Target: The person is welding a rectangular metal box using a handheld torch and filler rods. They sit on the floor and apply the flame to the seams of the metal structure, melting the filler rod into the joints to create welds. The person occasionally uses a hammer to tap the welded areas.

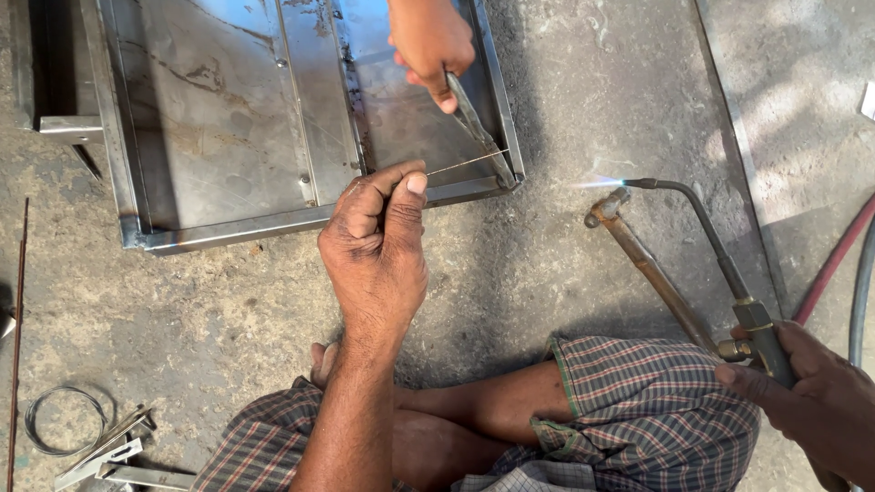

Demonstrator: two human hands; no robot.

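My left hand (375,246) pinches a thin filler wire (467,163) whose tip reaches the near right corner of a shallow sheet-metal tray (219,118) on the concrete floor. Low at the right, my right hand (811,396) grips the handle of a gas torch (706,239); its curved neck points left with a small blue flame (597,183) burning just right of the tray corner. Another person's hand (428,41) reaches in from the top and presses a metal tool (478,128) down on that corner.
A rusty rod (647,269) lies on the floor beneath the torch neck. Red and grey hoses (843,260) run along the right edge. Metal scraps (109,456) and a wire coil (64,419) sit at bottom left. My crossed legs in checked cloth (638,410) fill the bottom.
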